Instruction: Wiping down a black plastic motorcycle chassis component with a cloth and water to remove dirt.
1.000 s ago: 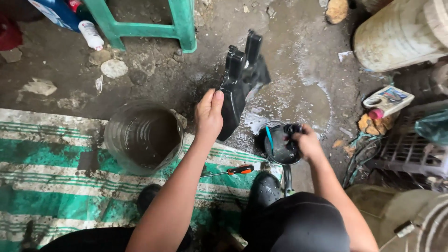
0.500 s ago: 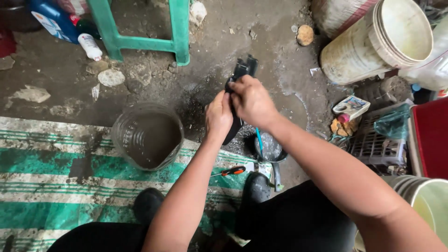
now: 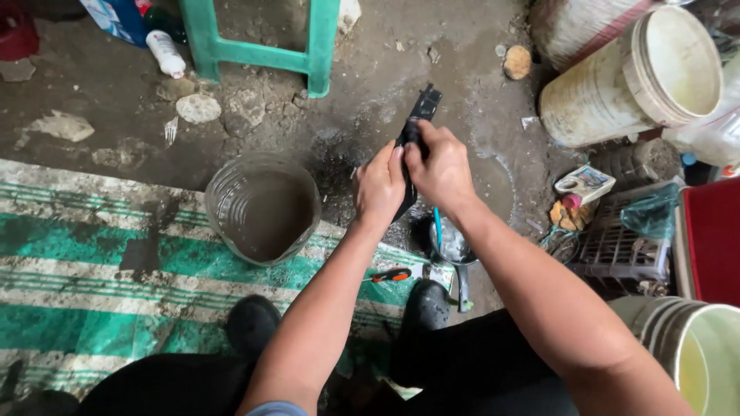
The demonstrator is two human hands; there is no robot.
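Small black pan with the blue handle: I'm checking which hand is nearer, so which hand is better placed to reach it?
Probably the right. The right hand and left hand both grip the black part, but the small pan lies just under the right forearm.

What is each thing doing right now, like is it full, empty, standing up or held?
Black part: held up off the ground, gripped by both hands.
Left hand: closed on the black part.
Right hand: closed on the black part.
Clear tub: upright, holding murky water.
White bucket: tipped on its side, looks empty.
White bottle: lying down.
Green stool: standing upright.
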